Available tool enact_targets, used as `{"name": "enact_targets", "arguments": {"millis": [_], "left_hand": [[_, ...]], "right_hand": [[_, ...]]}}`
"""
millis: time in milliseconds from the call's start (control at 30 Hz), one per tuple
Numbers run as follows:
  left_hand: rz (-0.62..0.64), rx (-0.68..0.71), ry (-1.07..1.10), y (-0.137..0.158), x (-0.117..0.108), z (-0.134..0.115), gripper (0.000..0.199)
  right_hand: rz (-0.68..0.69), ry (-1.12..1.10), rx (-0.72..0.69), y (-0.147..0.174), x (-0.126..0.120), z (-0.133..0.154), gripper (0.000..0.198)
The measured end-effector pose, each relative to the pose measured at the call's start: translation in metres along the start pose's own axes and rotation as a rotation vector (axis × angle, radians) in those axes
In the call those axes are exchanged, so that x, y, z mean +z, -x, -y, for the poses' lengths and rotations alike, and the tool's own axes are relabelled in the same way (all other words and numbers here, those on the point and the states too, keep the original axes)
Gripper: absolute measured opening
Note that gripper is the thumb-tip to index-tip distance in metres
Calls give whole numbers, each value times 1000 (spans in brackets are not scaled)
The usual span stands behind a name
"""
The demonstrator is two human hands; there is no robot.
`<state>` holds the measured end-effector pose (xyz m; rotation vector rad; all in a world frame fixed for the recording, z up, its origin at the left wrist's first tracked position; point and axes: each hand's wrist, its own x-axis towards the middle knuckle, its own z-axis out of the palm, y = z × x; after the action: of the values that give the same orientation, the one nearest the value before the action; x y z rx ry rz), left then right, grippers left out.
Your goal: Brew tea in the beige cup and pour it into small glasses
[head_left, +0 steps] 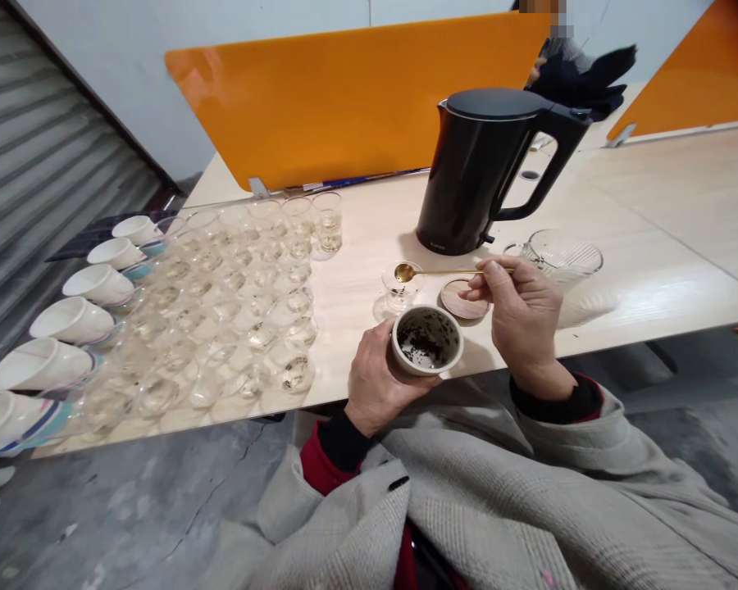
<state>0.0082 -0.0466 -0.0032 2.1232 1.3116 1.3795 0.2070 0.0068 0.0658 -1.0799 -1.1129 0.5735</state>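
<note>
My left hand (pixel 375 378) is wrapped round a pale round canister (pixel 427 341), tilted so that dark tea leaves show inside it. In my right hand (pixel 520 315) a gold spoon (pixel 446 271) is pinched by its handle. The spoon's bowl is over a small clear glass cup (pixel 399 297), which has a few dark bits in it. A round wooden lid (pixel 464 300) lies on the table just under my right fingers. Behind it a ribbed glass bowl (pixel 569 252) stands partly hidden by my right hand.
A black electric kettle (pixel 480 172) stands at the back. Rows of clear cups (pixel 234 315) with small bits in them fill the left of the table (pixel 350 328), edged by several paper cups (pixel 67 319). An orange divider (pixel 344 106) rises behind; someone's dark sleeve (pixel 584 86) shows beyond.
</note>
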Motion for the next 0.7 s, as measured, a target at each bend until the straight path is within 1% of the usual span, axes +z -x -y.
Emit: {"name": "enact_targets", "arguments": {"millis": [67,267,333,400,500,567,633,700], "left_hand": [[-2,5,1,0,0,0,91],[17,-10,2,-1,-1,0,92],[17,-11,8,-2,-1,0,92],[13,-14,22,-1,0,1,93],[-2,-36,42,0,1,3,91],[-6,-49,47,1,1,5,91],[-1,-54,46,1,0,6,92],[7,-48,50,1,0,7,93]], "right_hand": [[7,27,-25,0,0,0,20],[51,206,-180,1,2,-2,18],[63,233,-201,1,3,-2,17],[55,199,-194,1,2,2,15],[-26,57,-150,2,-6,16,10],[-120,-35,-141,2,-17,31,5],[-253,-69,-196,0,-32,45,3],[-394,-37,-297,-4,-50,55,7]]}}
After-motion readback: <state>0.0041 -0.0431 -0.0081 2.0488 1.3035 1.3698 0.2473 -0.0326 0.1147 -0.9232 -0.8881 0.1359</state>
